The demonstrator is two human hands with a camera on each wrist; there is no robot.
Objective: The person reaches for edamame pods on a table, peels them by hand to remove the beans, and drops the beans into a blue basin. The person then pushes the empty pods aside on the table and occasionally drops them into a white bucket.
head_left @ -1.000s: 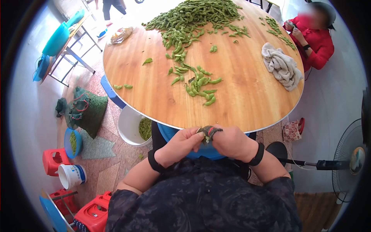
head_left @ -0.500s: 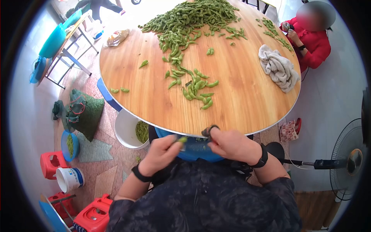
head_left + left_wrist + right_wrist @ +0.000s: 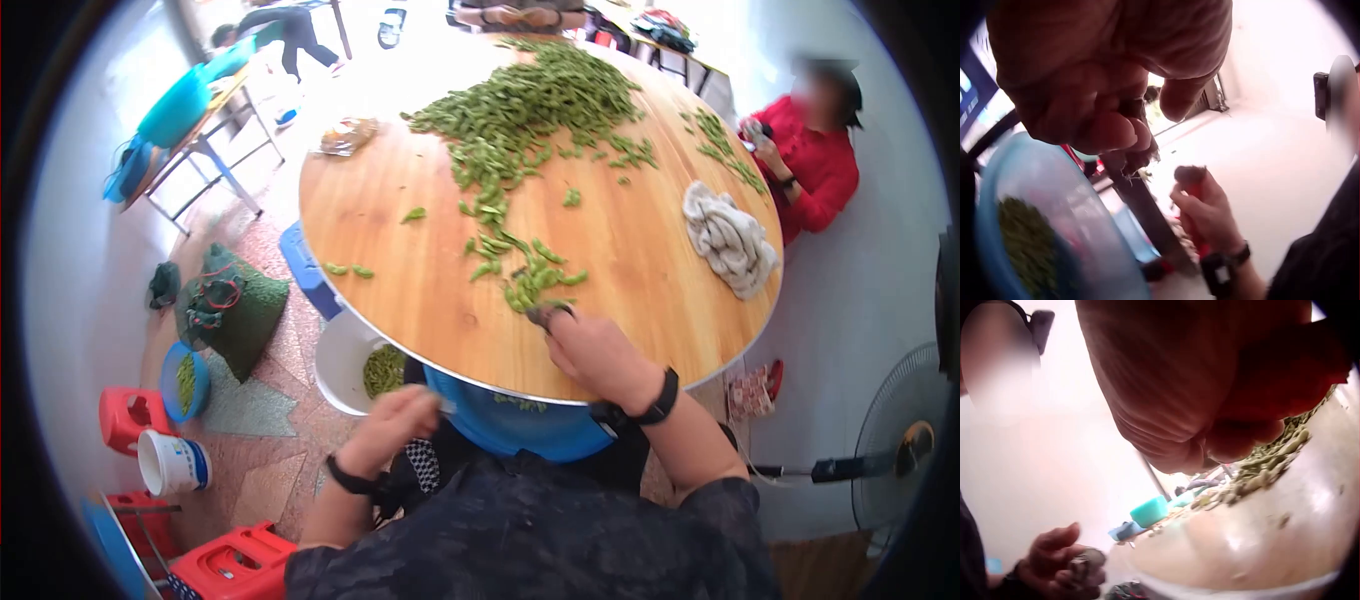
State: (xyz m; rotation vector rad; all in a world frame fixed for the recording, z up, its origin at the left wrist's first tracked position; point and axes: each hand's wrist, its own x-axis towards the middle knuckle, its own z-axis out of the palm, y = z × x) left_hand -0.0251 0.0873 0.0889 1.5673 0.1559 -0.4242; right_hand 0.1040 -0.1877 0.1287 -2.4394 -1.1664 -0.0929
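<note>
My right hand reaches over the round table with a dark covering about its fingertips, right at the near edge of a small group of green soybean pods. In the right wrist view, red material lies under the curled fingers; I cannot tell whether they hold a pod. My left hand is blurred, beside the blue basin on my lap. Its thumb stands apart from the fingers in the left wrist view, with dark material and fine threads at the fingertips.
A large pod pile covers the far part of the table. A crumpled cloth lies at right, near a person in red. Left of my lap stand a white bucket, a full net bag and red stools.
My hands have come apart. The right hand has moved forward over the table to the pods; the left has drawn back leftward, and the green pod in it half a second ago no longer shows.
</note>
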